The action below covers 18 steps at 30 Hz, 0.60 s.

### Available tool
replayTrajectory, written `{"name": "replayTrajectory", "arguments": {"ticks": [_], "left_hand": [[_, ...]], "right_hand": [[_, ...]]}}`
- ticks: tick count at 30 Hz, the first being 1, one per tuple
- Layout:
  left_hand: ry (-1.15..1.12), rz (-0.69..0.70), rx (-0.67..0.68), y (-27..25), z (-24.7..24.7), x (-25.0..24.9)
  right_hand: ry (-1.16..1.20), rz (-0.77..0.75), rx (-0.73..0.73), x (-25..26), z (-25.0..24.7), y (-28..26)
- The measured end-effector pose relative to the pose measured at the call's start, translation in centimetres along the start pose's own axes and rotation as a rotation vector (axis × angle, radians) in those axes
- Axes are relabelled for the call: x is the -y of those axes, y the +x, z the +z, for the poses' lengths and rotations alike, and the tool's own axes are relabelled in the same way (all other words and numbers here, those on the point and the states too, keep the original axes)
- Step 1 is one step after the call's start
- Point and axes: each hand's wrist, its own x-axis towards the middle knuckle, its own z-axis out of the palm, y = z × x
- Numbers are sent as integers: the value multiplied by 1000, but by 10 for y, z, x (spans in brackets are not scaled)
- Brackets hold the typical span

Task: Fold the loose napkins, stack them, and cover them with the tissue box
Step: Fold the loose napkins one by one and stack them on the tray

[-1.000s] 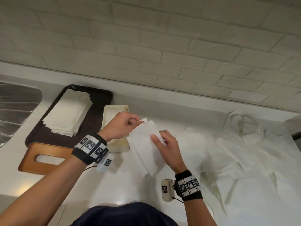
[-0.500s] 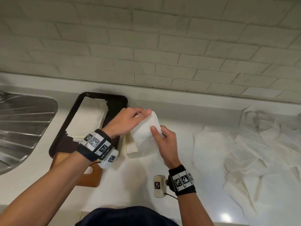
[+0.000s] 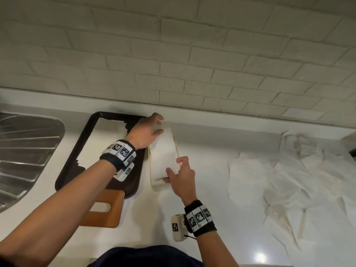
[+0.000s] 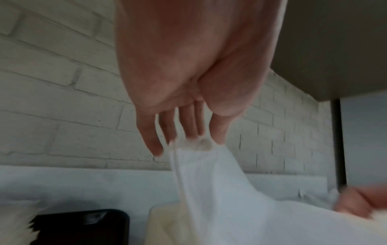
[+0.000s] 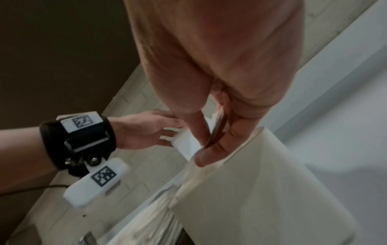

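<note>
Both hands are on one folded napkin (image 3: 163, 153), held just above a cream stack (image 3: 155, 183) on the table (image 3: 202, 170). Right hand (image 3: 182, 179) pinches the near end between thumb and curled fingers, firmly, as the right wrist view confirms. Left hand (image 3: 144, 132) is at the far end with fingers nearly straight; in the left wrist view the fingertips (image 4: 217, 132) touch the napkin's upper edge, but whether they pinch it or only steady it cannot be told.

Long axis of the napkin runs away from the person toward the brick wall, in line with the cream stack directly below it. The far end stands higher than the near end, so the sheet is tilted.

Judgement: the coming move is a straight lowering onto that stack; the right hand, nearer the person, sets the alignment.

Dark tray (image 3: 77, 151) with another stack lies just left, the wooden tissue box (image 3: 107, 212) nearer the person, loose napkins (image 3: 289, 180) well apart to the right
</note>
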Motion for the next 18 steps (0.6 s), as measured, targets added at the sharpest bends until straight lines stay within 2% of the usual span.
{"name": "replayTrajectory", "arguments": {"ticks": [2, 4, 8, 9, 11, 13, 14, 16, 18], "left_hand": [[103, 48, -67, -6, 12, 2], [181, 83, -18, -12, 26, -1], [522, -33, 453, -29, 64, -3], [591, -69, 527, -33, 75, -3], [614, -118, 556, -38, 90, -3], [583, -147, 484, -40, 93, -12], [553, -148, 398, -41, 92, -19], [476, -58, 119, -48, 93, -37], [289, 77, -151, -56, 103, -62]], "right_hand": [[-74, -7, 22, -1, 7, 6], [-181, -3, 55, -2, 11, 13], [-298, 19, 157, 1, 0, 23], [-297, 17, 155, 4, -11, 23], [-222, -1, 115, 7, -45, 23], [-234, -57, 24, -4, -93, 30], [-324, -78, -44, -16, -120, 38], [-578, -70, -129, -42, -177, 57], [-741, -28, -66, -67, -231, 79]]}}
